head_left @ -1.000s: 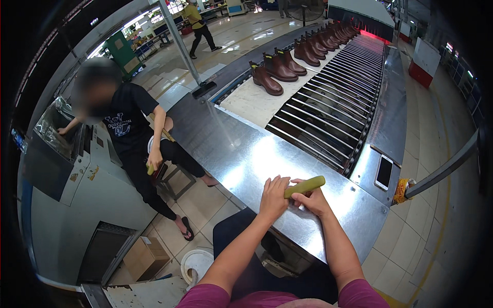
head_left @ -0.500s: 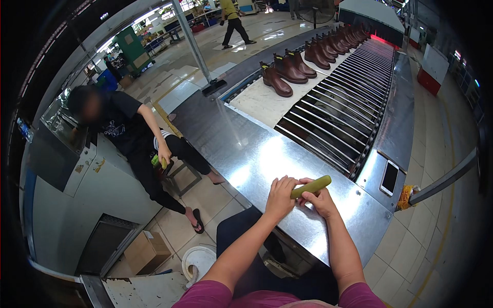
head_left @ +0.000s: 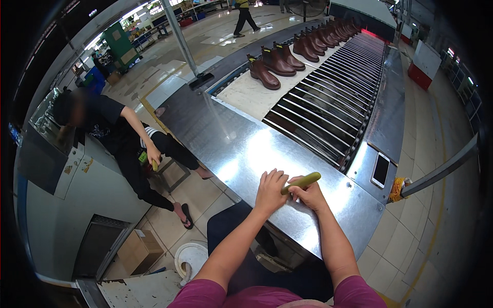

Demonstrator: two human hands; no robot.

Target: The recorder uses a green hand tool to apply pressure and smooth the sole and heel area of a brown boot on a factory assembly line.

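Note:
A long olive-green object (head_left: 307, 180) with rounded ends, fruit-like in shape, is in my right hand (head_left: 308, 196), the thumb lying along its near side. What exactly it is cannot be made out. My left hand (head_left: 270, 193) is beside its lower left end, back of the hand up, fingers stretched and slightly apart; whether the palm touches the object is hidden. Both hands are at the near edge of the shiny metal tabletop (head_left: 226, 138).
Beyond the tabletop runs a roller conveyor (head_left: 328, 97), with several brown ankle boots (head_left: 265, 75) along its left side. A phone (head_left: 380, 170) lies on the right corner. At left a seated person (head_left: 110, 123) holds a yellow-green thing. A cardboard box (head_left: 138, 251) and white bucket (head_left: 191, 256) are below.
The view has shifted, so the scene sits a little further left and my hands too. The left fingers are more stretched out. In the background a walking person has moved on.

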